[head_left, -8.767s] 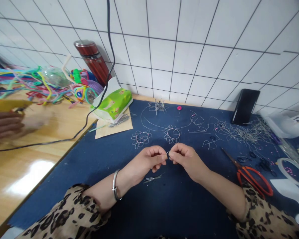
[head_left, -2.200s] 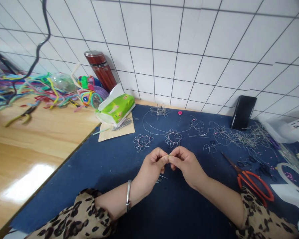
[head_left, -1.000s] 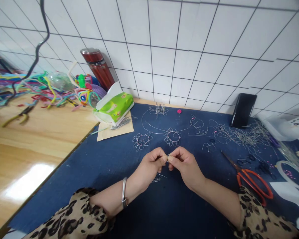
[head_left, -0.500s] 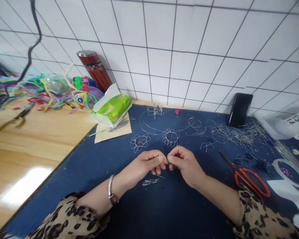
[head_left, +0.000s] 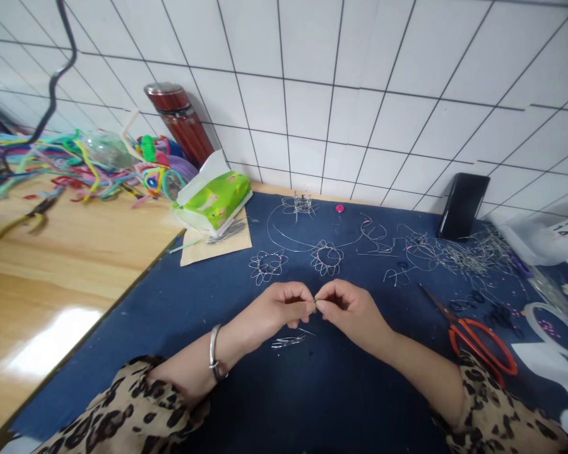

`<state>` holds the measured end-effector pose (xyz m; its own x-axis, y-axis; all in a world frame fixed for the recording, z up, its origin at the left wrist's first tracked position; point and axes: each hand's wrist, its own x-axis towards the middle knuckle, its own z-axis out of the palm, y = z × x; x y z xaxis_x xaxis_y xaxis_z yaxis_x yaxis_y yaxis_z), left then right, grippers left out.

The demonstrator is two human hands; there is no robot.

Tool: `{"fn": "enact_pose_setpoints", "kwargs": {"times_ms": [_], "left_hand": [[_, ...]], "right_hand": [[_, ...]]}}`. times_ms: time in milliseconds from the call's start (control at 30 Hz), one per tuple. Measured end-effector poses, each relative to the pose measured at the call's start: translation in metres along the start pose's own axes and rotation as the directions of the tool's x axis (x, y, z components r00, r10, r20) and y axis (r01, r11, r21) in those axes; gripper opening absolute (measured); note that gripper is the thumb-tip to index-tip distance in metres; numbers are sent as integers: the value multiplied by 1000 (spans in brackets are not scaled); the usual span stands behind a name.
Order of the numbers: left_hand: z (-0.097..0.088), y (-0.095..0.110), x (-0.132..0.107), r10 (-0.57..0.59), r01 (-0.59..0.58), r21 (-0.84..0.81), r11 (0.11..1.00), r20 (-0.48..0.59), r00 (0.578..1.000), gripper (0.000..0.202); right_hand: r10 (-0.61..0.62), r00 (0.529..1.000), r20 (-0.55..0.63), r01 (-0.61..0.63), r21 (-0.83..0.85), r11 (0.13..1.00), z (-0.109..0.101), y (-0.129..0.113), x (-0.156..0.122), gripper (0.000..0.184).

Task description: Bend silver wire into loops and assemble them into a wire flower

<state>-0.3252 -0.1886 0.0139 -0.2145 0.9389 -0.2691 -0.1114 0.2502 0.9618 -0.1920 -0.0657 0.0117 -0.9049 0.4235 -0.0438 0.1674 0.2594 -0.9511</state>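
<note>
Left hand (head_left: pixel 279 309) and right hand (head_left: pixel 355 309) each pinch thumb against forefinger, fingertips meeting at a thin wire (head_left: pixel 315 302) mostly hidden between them. Short loose wires (head_left: pixel 288 341) lie just nearer the person on the blue mat (head_left: pixel 350 403). Beyond the hands rest two petalled wire rings (head_left: pixel 328 267); orange-handled scissors (head_left: pixel 453 320) lie to the right.

wire pieces (head_left: pixel 289 341) on mat (head_left: pixel 341 397) | scissors (head_left: pixel 453 318) right | phone (head_left: pixel 464 207) behind scissors

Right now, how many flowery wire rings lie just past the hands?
2: the left ring is beyond the left hand, the right ring beyond the right hand. None seem hidden.
</note>
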Motion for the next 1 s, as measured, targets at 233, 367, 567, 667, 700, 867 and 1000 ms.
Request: {"fn": "enact_pose_setpoints", "kwargs": {"times_ms": [233, 367, 567, 667, 700, 867, 1000], "left_hand": [[0, -2, 0, 20, -19, 124, 992, -9, 1000, 13], [1, -2, 0, 28, -25, 187, 982, -14, 1000, 14], [5, -1, -2, 29, -25, 142, 990, -25, 999, 12], [9, -1, -2, 32, -28, 90, 996, -34, 999, 13], [11, -1, -2, 31, -28, 70, 997, -43, 999, 13], [13, -1, -1, 22, -21, 13, 1000, -86, 996, 13], [12, -4, 0, 29, -23, 68, 997, -94, 995, 13]], "right_hand": [[-233, 972, -33, 215, -278, 936, -1, 2, 1, 13], [-308, 951, 2, 288, -367, 885, -2, 5, 1, 15], [-350, 937, 8, 323, -406, 855, -2, 5, 1, 17], [-335, 942, -20, 300, -393, 869, -1, 2, -1, 15], [-322, 946, -38, 284, -385, 878, 0, 1, -1, 15], [-131, 988, -78, 109, -232, 967, 0, -1, -1, 10], [7, 1000, -12, -8, -81, 997, -2, -1, 2, 6]]}}
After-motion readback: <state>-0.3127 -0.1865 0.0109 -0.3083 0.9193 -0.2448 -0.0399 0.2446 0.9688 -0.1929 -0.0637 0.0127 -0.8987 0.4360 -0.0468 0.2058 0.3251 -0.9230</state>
